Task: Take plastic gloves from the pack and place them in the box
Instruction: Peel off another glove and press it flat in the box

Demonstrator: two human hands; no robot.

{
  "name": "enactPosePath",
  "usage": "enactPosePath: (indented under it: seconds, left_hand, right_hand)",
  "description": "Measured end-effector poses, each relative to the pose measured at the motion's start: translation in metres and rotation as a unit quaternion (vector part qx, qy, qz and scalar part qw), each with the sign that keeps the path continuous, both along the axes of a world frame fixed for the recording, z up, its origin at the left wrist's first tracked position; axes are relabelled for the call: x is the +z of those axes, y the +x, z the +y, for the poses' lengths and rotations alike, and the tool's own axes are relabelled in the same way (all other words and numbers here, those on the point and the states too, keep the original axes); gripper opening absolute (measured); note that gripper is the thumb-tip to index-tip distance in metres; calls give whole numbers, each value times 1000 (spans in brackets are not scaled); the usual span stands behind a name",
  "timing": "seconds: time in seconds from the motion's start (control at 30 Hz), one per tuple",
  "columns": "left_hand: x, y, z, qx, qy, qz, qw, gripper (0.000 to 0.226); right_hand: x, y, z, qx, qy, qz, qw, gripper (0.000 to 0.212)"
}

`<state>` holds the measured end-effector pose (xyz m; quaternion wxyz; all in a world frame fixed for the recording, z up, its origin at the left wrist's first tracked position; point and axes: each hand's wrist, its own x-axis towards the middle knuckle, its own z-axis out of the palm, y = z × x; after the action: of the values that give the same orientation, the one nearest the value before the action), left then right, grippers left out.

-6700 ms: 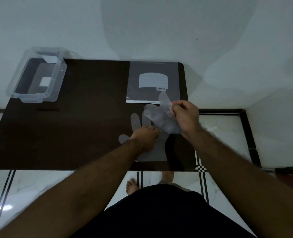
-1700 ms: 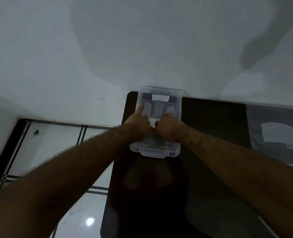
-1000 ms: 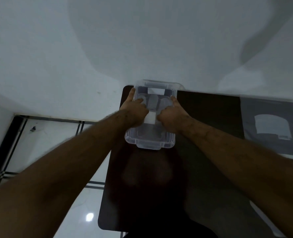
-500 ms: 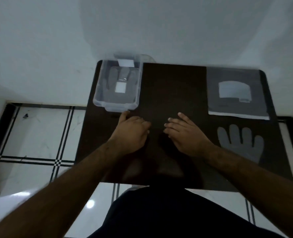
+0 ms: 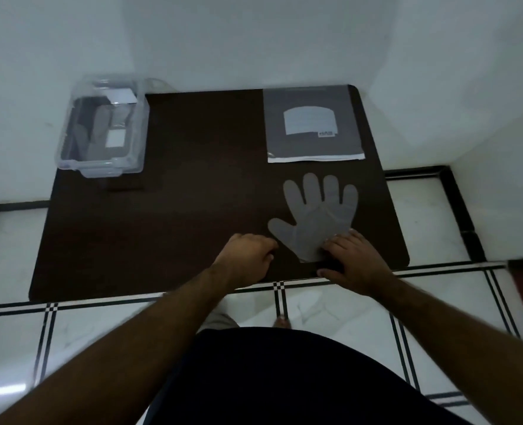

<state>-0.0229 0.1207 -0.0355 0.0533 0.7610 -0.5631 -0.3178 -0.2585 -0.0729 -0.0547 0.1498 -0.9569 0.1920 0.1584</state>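
Observation:
A clear plastic glove (image 5: 318, 213) lies flat on the dark table (image 5: 192, 194), fingers pointing away from me. My right hand (image 5: 350, 260) rests on the glove's cuff with fingers spread, pressing it to the table. My left hand (image 5: 245, 257) sits just left of the glove's thumb, fingers curled, holding nothing. The grey glove pack (image 5: 314, 124) lies flat beyond the glove at the far right. A clear plastic box (image 5: 131, 139) stands at the far left corner with a glove (image 5: 94, 133) inside.
White walls close in behind and to the right of the table. Tiled floor with black lines runs in front and on both sides. My dark-clothed body fills the bottom of the view.
Both hands have left the box and moved right along the near edge. My right hand now presses on the loose glove's cuff; my left hand has come up beside its thumb.

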Motion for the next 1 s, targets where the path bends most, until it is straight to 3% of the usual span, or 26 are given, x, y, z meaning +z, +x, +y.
enactPosePath:
  seconds: [0.1,0.23,0.43,0.53,0.67,0.83,1.0]
  left_hand:
    - [-7,-24,-11,-13,-24,-16,1000,24]
    - [-16,-41,-31,-51,-40,-32,997,37]
    - [-29,-58,-43,-192,-16,-139,971,68]
    - [-37,-67,-38,-206,-35,-180,961,61]
    - [-44,-79,-32,-167,-72,-180,967,32]
    - [-44,-86,-24,-116,-115,-142,976,19]
    - [-20,-62,-24,124,-155,25,980,8]
  right_hand:
    - [-6,-17,-11,6,-1,24,1000,85]
    - [-11,-25,-16,25,-8,40,999,89]
    - [-15,-31,-11,50,-33,2,998,67]
    - [-13,-31,-4,55,-44,-20,997,49]
    - [-15,-34,2,72,-64,-53,994,23]
    - [-9,-34,8,71,-50,-73,994,8]
    - [30,-1,1,12,60,-122,991,10]
